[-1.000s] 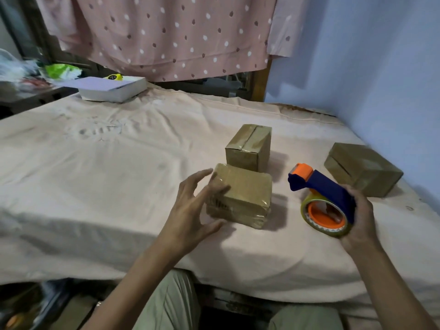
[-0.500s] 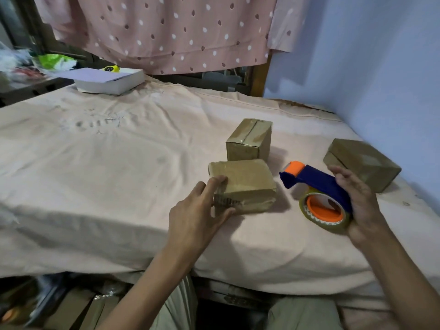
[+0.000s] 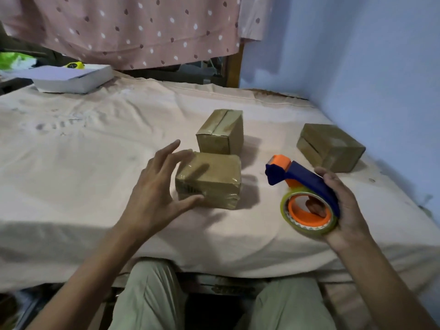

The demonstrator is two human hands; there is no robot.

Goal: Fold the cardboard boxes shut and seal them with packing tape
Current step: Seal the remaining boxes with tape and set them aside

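Nearest the camera, khaki-trousered knees (image 3: 152, 298) are seen below the edge of the bed sheet (image 3: 71, 177) that covers the work surface.

Right hand (image 3: 345, 210) is wrapped around a tape dispenser (image 3: 307, 186) — blue handle, orange hub, roll of clear packing tape (image 3: 309, 228). Fingers are curled through the hub; the dispenser is held off the sheet, orange nose pointed left toward the boxes.

Left hand (image 3: 157, 194) is spread, fingers straight — thumb tip touches the lower front-left of the nearest cardboard box (image 3: 209, 179); whether the fingertips touch its top left corner cannot be told. Nothing is gripped. That box lies flat, flaps closed, glossy tape visible over it.

Just behind it, touching or nearly so, a second cardboard box (image 3: 221, 132) stands taller, top seam taped. A third cardboard box (image 3: 331, 146) sits well apart to the right, near the blue wall (image 3: 357, 55).

At far left a white box (image 3: 71, 78) is seen, a yellow object (image 3: 75, 65) behind it. A pink dotted cloth (image 3: 133, 27) hangs at the back.
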